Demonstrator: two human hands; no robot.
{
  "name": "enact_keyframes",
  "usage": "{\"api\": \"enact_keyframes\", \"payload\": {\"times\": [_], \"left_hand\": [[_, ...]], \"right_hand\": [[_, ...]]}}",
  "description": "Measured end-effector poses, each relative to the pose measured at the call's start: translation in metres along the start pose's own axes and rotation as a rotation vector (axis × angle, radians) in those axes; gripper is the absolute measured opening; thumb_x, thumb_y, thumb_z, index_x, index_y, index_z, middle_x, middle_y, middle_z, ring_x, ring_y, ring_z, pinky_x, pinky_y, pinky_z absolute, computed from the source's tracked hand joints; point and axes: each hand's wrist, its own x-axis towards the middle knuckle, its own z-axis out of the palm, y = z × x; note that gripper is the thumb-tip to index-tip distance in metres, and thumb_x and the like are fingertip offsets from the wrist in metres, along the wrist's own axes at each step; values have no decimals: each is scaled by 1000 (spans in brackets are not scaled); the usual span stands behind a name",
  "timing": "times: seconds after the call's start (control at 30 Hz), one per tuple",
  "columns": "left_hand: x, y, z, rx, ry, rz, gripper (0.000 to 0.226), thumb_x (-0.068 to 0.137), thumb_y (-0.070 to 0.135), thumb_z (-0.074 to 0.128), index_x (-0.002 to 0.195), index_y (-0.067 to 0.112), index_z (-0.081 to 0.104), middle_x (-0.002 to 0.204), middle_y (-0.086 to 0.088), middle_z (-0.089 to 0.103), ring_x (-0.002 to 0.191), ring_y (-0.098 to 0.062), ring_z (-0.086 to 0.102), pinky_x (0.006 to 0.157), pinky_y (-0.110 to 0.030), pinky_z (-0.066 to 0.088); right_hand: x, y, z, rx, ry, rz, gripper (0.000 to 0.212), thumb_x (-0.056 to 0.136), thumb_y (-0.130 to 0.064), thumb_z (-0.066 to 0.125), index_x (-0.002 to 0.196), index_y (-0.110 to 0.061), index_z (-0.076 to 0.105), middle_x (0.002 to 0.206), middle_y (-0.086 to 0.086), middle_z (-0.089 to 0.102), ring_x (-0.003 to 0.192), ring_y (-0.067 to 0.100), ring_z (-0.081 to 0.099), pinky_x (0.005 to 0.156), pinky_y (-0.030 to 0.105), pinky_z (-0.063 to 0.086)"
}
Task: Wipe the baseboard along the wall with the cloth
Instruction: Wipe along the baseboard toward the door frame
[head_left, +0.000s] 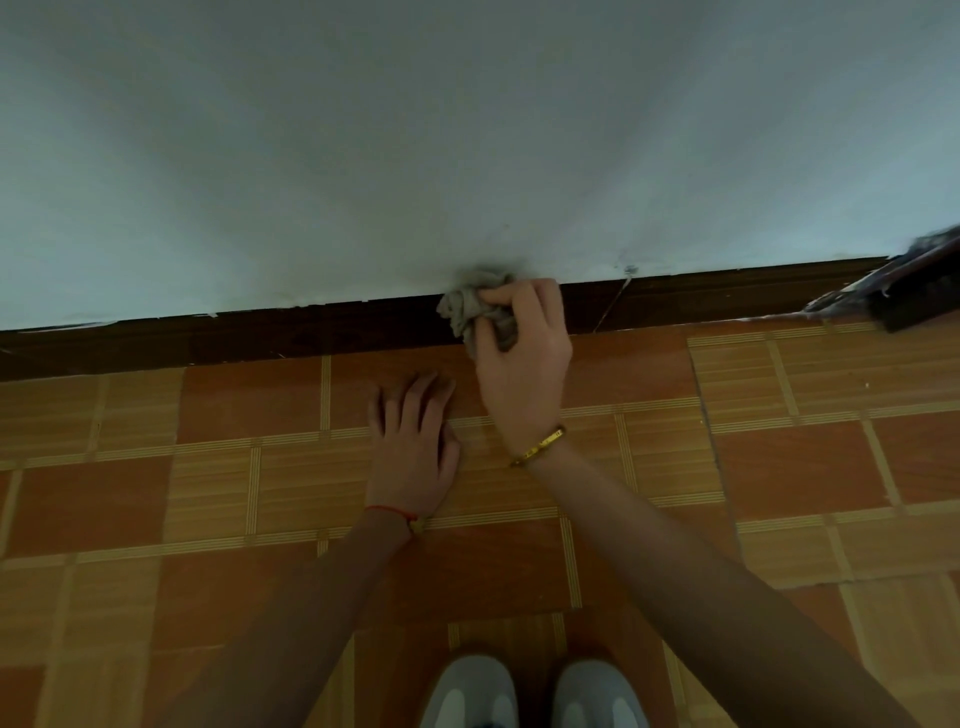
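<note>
A dark brown baseboard (260, 332) runs along the foot of the pale wall (415, 130), rising toward the right. My right hand (522, 358) grips a crumpled grey cloth (460, 306) and presses it against the baseboard near the middle of the view. A gold bracelet circles that wrist. My left hand (413, 441) lies flat on the tiled floor just below and left of the cloth, fingers spread, holding nothing. A red thread is tied around its wrist.
The floor (208, 493) has orange and wood-pattern tiles. A dark blurred object (914, 291) stands at the wall on the far right. A thin crack or wire (613, 306) crosses the baseboard right of the cloth. My two grey shoes (530, 691) show at the bottom.
</note>
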Motion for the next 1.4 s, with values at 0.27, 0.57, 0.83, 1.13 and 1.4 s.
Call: {"api": "enact_keyframes", "payload": {"times": [0.27,0.57,0.83,1.13,1.4], "left_hand": [[0,0,1,-34,-3,2,49,92,22,49,140,13,51,145,-10,47,139,-34,40,117,-65,19],[0,1,1,-21,-1,-9,49,92,23,47,140,12,52,145,-11,48,139,-33,39,118,-63,18],[0,0,1,-27,0,-1,48,93,23,45,140,12,52,145,-11,48,137,-34,42,119,-63,16],[0,1,2,-21,-6,-11,49,93,25,43,140,13,51,145,-11,47,137,-33,40,119,-64,17],[-1,0,1,-9,0,4,50,93,24,45,141,12,51,145,-11,48,137,-33,40,119,-63,18]], "right_hand": [[6,50,-45,-169,202,119,18,73,9,68,86,-1,61,95,14,57,85,-2,45,71,-1,35],[-9,61,-17,-232,-62,7,22,75,8,67,92,-4,58,101,10,51,90,16,52,74,21,48],[-9,94,-35,-340,-153,48,27,74,13,64,97,-2,61,103,13,53,93,25,55,77,25,47],[-12,95,-39,-371,-72,148,29,76,11,61,102,-3,57,107,13,49,96,26,52,79,29,47],[-4,109,-61,-393,-36,165,26,78,9,60,100,-3,56,106,13,51,96,24,53,78,28,47]]}}
